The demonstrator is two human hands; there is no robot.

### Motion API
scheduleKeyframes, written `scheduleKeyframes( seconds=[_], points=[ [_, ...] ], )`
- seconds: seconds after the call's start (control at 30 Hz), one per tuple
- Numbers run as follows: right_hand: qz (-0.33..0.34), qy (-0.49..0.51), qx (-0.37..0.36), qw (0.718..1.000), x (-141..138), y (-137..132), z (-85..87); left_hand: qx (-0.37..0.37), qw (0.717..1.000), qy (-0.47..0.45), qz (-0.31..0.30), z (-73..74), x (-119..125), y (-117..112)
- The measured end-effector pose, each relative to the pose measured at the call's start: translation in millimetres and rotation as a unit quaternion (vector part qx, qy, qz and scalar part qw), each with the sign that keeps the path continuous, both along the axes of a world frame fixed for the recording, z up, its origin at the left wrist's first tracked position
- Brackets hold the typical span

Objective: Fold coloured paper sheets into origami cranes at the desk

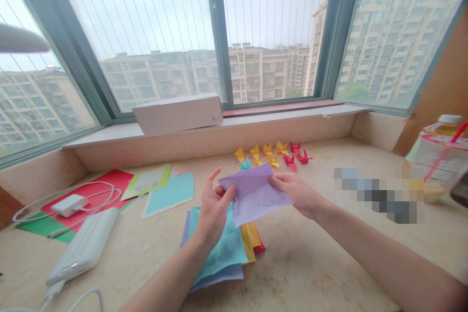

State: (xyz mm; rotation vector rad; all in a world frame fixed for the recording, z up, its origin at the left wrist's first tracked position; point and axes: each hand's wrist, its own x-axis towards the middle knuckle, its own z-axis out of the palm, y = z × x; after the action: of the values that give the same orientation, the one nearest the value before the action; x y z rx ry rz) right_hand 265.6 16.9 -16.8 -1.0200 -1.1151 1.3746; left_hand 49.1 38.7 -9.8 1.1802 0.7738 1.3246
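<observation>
A creased purple sheet of origami paper is held up between my two hands. My left hand pinches its left edge with the thumb in front, the index finger raised. At the upper right part of the sheet, my right hand grips it between thumb and fingers. Below lies a loose pile of creased papers; a turquoise sheet is on top, with yellow, red and purple edges sticking out. Behind the sheet stand folded paper cranes: several yellow ones, red ones and a turquoise one, partly hidden.
On the left are a white power bank, a charger with cable, and flat red, green and turquoise papers. A white box rests on the window ledge. A plastic cup with a straw stands right, near a blurred patch.
</observation>
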Motion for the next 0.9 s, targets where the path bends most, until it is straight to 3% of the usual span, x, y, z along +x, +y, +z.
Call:
scheduleKeyframes(
  seconds=[0.2, 0.37, 0.47, 0.67, 0.9],
  points=[
    [-0.121, -0.103, 0.057, 0.986, -14, 0, -2.7, -0.020, 0.999, 0.031, -0.018, 0.7, -3, 1],
    [-0.116, -0.118, 0.081, 0.983, -16, 1, -2.0, -0.025, 0.998, 0.056, -0.028, 6.4, -5, -4],
    [-0.125, -0.115, 0.105, 0.980, -12, 0, 0.9, -0.022, 0.999, 0.028, -0.012, 15.7, -3, -9],
    [-0.178, -0.075, 0.128, 0.973, -18, -6, 5.0, -0.028, 0.998, 0.031, -0.043, 41.5, -7, -30],
    [-0.083, -0.042, 0.133, 0.987, -46, -33, 15.5, 0.040, 0.991, 0.111, 0.057, 53.9, -47, -49]
  ],
)
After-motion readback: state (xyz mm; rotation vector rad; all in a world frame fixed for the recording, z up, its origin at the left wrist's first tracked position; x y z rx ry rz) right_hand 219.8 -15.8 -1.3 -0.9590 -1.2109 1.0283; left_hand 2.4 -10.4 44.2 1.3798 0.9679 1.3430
